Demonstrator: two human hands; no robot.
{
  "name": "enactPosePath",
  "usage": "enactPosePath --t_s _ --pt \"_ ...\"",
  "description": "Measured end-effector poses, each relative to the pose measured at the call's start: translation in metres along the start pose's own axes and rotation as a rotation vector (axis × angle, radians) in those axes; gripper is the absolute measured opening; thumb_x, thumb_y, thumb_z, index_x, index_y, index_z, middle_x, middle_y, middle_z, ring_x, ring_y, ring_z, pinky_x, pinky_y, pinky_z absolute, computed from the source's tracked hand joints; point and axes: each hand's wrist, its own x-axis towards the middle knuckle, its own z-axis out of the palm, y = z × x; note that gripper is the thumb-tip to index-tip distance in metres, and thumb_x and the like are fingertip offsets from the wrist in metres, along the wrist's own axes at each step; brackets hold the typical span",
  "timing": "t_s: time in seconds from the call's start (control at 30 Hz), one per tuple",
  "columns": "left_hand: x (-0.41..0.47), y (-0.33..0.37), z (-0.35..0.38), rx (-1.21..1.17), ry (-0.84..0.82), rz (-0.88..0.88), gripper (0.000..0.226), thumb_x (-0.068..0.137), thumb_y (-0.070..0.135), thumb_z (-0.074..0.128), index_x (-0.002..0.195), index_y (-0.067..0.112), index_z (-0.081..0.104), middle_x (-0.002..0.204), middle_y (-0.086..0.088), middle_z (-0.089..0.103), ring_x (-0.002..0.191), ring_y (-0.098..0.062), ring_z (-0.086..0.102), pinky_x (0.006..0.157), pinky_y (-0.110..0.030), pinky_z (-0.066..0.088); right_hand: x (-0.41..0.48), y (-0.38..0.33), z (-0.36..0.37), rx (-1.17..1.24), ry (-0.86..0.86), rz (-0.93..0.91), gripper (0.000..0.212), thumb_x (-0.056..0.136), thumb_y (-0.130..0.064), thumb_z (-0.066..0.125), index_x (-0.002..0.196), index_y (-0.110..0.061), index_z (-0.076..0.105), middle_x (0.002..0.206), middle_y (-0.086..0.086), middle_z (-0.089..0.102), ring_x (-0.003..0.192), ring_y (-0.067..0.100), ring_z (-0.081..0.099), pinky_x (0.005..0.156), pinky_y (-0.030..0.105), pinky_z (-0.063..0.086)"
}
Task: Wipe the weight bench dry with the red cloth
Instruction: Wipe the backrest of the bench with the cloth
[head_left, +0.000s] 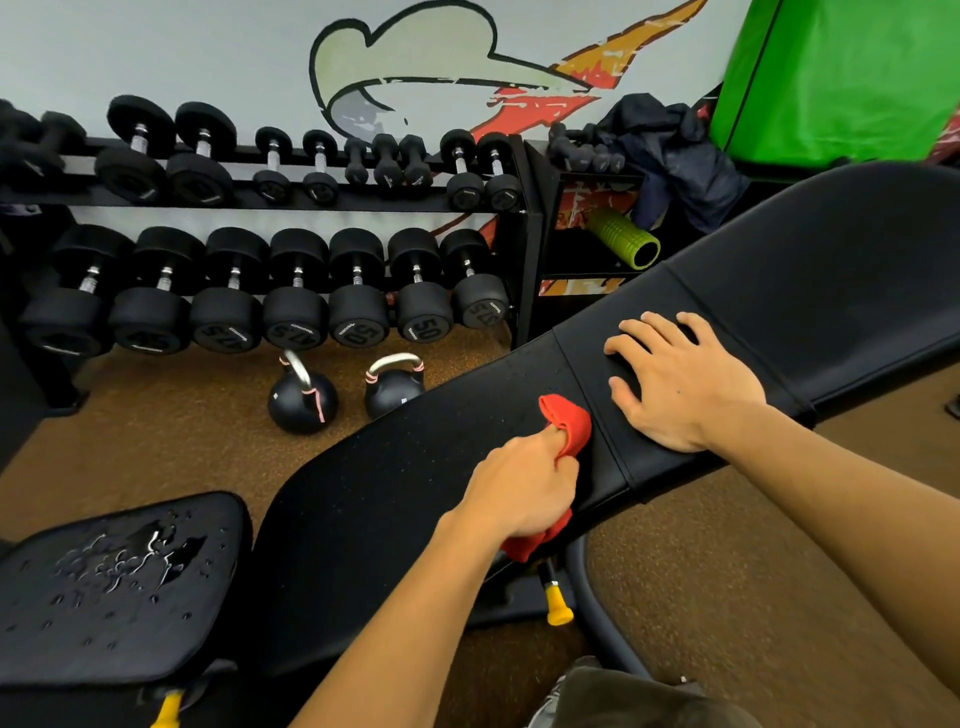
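The brown floor (156, 447) carried the weight bench (384, 499), whose long black backrest ran diagonally from lower centre to upper right, with stitched seams crossing it near the middle. Behind it, against the painted wall, stood a two-tier dumbbell rack (523, 244) loaded with black dumbbells (358, 306). A green pad (841, 78) leaned at upper right. The separate seat pad (104, 639) lay at lower left, its surface covered with pooled water and droplets (148, 556); fine droplets also speckled the backrest near the hands. A dark garment (680, 156) hung over a side shelf, with a green foam roller (623, 240) on the shelf below it. Two kettlebells (304, 400) stood on the floor between rack and bench. The right hand (680, 384) rested palm-down on the backrest, fingers spread and straight, just beyond a seam. The left hand (524, 493) gripped the red cloth (570, 422), fingers curled round the bunched fabric, which was pressed onto the backrest just beside the right hand; a fold protruded past the fingers and another below the palm. A yellow adjustment knob (558, 609) projected under the bench edge
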Motion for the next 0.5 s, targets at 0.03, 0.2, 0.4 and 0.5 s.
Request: enactPosePath --t_s 0.03,0.2,0.4,0.5 --pt "-0.005 -0.004 0.000 0.006 -0.005 -0.007 0.019 0.098 0.031 0.038 0.079 0.028 0.038 0.093 -0.005 0.059 0.093 -0.040 0.061 0.082 -0.049 0.049 0.000 0.000 0.000 -0.001 -0.001 0.000 0.056 0.101 -0.053 0.023 0.147 -0.028 0.042 0.162 0.000 0.037 0.155 0.024 0.025 0.125 0.050 0.016" --pt "0.008 -0.017 -0.015 0.040 0.030 -0.086 0.024 0.098 0.029 0.038 0.073 0.026 0.039 0.098 -0.010 0.060 0.101 -0.042 0.059 0.090 -0.051 0.049 0.001 0.000 0.000 0.012 -0.010 0.004 0.061 0.098 -0.054 0.017 0.148 -0.029 0.041 0.162 0.000 0.036 0.155 0.024 0.023 0.126 0.050 0.015" --pt "0.028 0.008 -0.013 0.061 0.056 -0.005 0.022 0.096 0.030 0.039 0.075 0.026 0.036 0.102 -0.014 0.064 0.094 -0.044 0.059 0.087 -0.051 0.050 0.003 0.001 0.000 0.013 -0.017 0.006 0.062 0.097 -0.055 0.017 0.149 -0.029 0.040 0.163 0.000 0.035 0.156 0.024 0.021 0.126 0.049 0.013" --pt "0.019 -0.006 -0.011 0.083 0.009 0.013 0.018 0.095 0.031 0.038 0.077 0.029 0.038 0.095 -0.009 0.060 0.095 -0.043 0.058 0.085 -0.050 0.049 0.004 0.000 0.000 0.011 -0.022 0.005 0.060 0.099 -0.055 0.018 0.149 -0.029 0.038 0.164 0.000 0.033 0.156 0.024 0.020 0.126 0.050 0.012"
